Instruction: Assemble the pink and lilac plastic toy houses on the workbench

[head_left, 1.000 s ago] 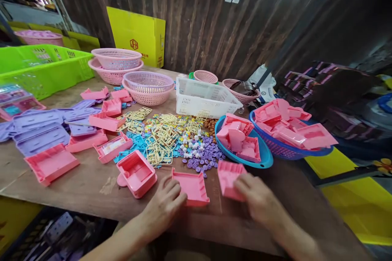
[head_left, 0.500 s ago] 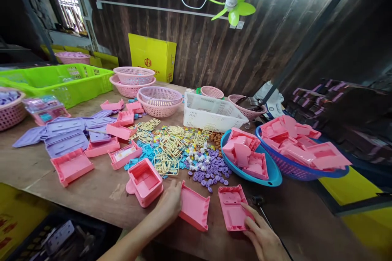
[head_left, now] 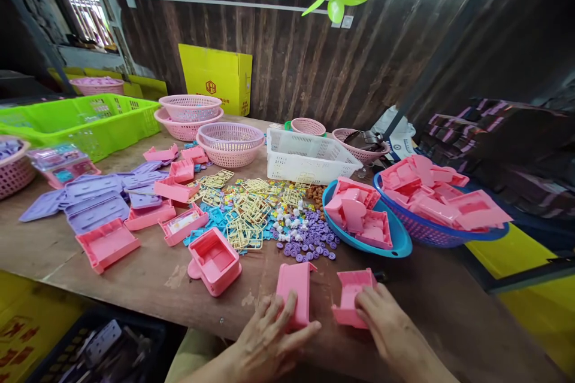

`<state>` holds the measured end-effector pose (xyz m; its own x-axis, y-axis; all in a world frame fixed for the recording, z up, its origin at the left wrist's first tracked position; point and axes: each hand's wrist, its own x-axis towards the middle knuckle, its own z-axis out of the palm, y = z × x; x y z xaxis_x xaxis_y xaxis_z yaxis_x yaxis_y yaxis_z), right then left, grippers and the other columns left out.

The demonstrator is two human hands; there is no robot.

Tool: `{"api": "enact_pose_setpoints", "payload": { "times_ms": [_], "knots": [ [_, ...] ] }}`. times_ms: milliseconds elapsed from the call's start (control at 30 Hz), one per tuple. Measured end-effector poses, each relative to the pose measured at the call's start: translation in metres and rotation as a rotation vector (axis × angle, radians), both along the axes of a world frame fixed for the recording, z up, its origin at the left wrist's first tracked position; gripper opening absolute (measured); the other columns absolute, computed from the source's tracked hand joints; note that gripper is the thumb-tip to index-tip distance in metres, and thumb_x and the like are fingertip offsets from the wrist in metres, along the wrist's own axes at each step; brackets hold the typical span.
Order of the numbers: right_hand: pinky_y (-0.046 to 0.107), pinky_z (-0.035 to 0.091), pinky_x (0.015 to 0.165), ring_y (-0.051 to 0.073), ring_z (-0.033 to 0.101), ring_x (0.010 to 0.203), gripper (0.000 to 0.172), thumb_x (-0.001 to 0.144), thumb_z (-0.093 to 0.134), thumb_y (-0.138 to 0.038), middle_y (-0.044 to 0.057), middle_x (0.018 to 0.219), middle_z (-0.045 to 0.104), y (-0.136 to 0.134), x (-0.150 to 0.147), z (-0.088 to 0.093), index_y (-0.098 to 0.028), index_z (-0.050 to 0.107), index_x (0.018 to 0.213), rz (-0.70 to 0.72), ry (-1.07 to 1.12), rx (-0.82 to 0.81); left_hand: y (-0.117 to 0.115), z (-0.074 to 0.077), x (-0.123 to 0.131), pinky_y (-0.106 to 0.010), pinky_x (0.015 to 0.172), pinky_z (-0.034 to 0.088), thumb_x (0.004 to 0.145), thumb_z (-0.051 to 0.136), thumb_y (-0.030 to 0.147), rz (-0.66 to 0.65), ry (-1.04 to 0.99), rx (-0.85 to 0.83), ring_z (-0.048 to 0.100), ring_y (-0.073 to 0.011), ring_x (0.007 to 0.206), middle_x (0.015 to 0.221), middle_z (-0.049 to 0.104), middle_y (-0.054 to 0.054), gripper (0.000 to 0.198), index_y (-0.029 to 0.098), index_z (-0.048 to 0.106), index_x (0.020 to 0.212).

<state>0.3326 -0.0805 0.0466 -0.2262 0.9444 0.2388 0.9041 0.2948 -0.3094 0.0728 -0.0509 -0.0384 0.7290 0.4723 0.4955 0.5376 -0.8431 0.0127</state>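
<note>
My left hand [head_left: 274, 338] curls over the near end of a pink plastic shell [head_left: 294, 287], fingers on top and thumb along its right side. The shell lies with its smooth outer face up. My right hand [head_left: 389, 317] grips the right side of a second pink tray-like part [head_left: 353, 290], its hollow side showing. A small gap separates the two parts. To the left stands a pink box [head_left: 215, 263] with an open compartment. Behind my right hand, a dark tool is mostly hidden.
Purple discs [head_left: 309, 242], yellow frames [head_left: 249, 209] and small blue pieces are heaped mid-table. Pink parts fill a blue basin [head_left: 399, 249] and a dark blue basket [head_left: 431, 239] at right. Purple panels [head_left: 96, 209] lie left. A white basket [head_left: 309, 170] stands behind.
My left hand has moved right, and the pink shell by it now shows its smooth outside. The pink part at my right hand has turned and shifted right, with my fingers now gripping it.
</note>
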Motion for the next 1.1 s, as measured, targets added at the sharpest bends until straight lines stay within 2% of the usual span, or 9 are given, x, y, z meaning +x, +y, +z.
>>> {"api": "enact_pose_setpoints", "payload": {
  "times_ms": [67, 167, 267, 367, 467, 567, 667, 833, 1100],
  "knots": [
    [0.031, 0.047, 0.060, 0.018, 0.053, 0.063, 0.024, 0.085, 0.040, -0.034, 0.003, 0.065, 0.057, 0.003, 0.003, 0.008, -0.021, 0.053, 0.068, -0.224, 0.335, -0.125, 0.002, 0.003, 0.003, -0.044, 0.087, 0.042, 0.076, 0.061, 0.041, -0.020, 0.009, -0.134, 0.054, -0.0297, 0.103, 0.128, 0.051, -0.011, 0.070, 0.036, 0.030, 0.139],
    [0.025, 0.040, 0.047, 0.014, 0.049, 0.051, 0.037, 0.074, 0.050, -0.057, -0.001, 0.056, 0.052, 0.006, 0.009, 0.002, -0.021, 0.050, 0.065, -0.533, 0.863, -0.422, 0.014, 0.007, 0.009, -0.049, 0.089, 0.044, 0.072, 0.064, 0.046, 0.059, -0.109, -0.368, 0.054, -0.0329, 0.106, 0.123, 0.054, -0.015, 0.081, 0.025, 0.026, 0.141],
    [0.021, 0.029, 0.037, 0.010, 0.039, 0.038, 0.045, 0.068, 0.052, -0.065, -0.003, 0.046, 0.046, 0.009, 0.014, -0.018, -0.020, 0.050, 0.063, -0.689, 1.023, -0.654, 0.030, 0.012, 0.014, -0.052, 0.097, 0.041, 0.066, 0.068, 0.051, 0.109, -0.256, -0.560, 0.043, -0.0358, 0.121, 0.135, 0.041, -0.021, 0.096, 0.018, 0.021, 0.142],
    [0.026, 0.035, 0.036, 0.015, 0.047, 0.040, 0.050, 0.074, 0.039, -0.068, 0.002, 0.052, 0.055, 0.013, 0.019, -0.033, -0.021, 0.056, 0.067, -0.758, 0.755, -0.586, 0.044, 0.022, 0.016, -0.059, 0.107, 0.024, 0.063, 0.071, 0.050, 0.009, -0.262, -0.701, 0.021, -0.0362, 0.136, 0.146, 0.024, -0.022, 0.103, 0.017, 0.014, 0.143],
    [0.042, 0.052, 0.064, 0.028, 0.063, 0.078, 0.052, 0.077, 0.036, -0.065, 0.012, 0.089, 0.068, 0.015, 0.016, -0.040, -0.021, 0.062, 0.086, -0.679, 0.332, -0.226, 0.054, 0.032, 0.022, -0.064, 0.107, 0.011, 0.062, 0.070, 0.053, -0.075, -0.181, -0.816, 0.012, -0.0374, 0.138, 0.147, 0.022, -0.023, 0.105, 0.016, 0.015, 0.143],
    [0.051, 0.048, 0.083, 0.034, 0.058, 0.104, 0.056, 0.079, 0.042, -0.060, 0.016, 0.115, 0.062, 0.012, 0.002, -0.048, -0.017, 0.059, 0.111, -0.541, 0.039, -0.041, 0.059, 0.038, 0.030, -0.061, 0.109, 0.010, 0.056, 0.074, 0.052, -0.072, -0.111, -0.956, 0.005, -0.0389, 0.139, 0.148, 0.017, -0.024, 0.116, 0.013, 0.011, 0.144],
    [0.055, 0.047, 0.079, 0.038, 0.054, 0.110, 0.063, 0.076, 0.052, -0.055, 0.020, 0.128, 0.053, 0.007, -0.013, -0.053, -0.018, 0.051, 0.127, -0.442, -0.128, -0.166, 0.061, 0.039, 0.034, -0.060, 0.109, 0.013, 0.051, 0.078, 0.047, -0.008, -0.145, -1.042, 0.003, -0.0405, 0.138, 0.149, 0.010, -0.024, 0.125, 0.014, 0.002, 0.146],
    [0.063, 0.044, 0.073, 0.048, 0.047, 0.116, 0.083, 0.064, 0.065, -0.044, 0.025, 0.141, 0.035, 0.008, -0.016, -0.046, -0.025, 0.035, 0.140, -0.383, -0.160, -0.415, 0.061, 0.031, 0.025, -0.055, 0.110, 0.016, 0.056, 0.074, 0.050, 0.052, -0.526, -1.056, 0.021, -0.0349, 0.135, 0.145, 0.024, -0.018, 0.120, 0.018, 0.000, 0.146],
    [0.065, 0.042, 0.072, 0.048, 0.048, 0.111, 0.087, 0.052, 0.074, -0.024, 0.026, 0.139, 0.035, 0.020, -0.034, -0.050, -0.024, 0.043, 0.134, -0.373, -0.149, -0.307, 0.052, 0.024, 0.021, -0.044, 0.114, 0.011, 0.060, 0.066, 0.064, 0.038, -0.907, -1.295, 0.010, -0.0308, 0.140, 0.152, 0.012, -0.017, 0.117, 0.011, 0.005, 0.145]
  ]
}}
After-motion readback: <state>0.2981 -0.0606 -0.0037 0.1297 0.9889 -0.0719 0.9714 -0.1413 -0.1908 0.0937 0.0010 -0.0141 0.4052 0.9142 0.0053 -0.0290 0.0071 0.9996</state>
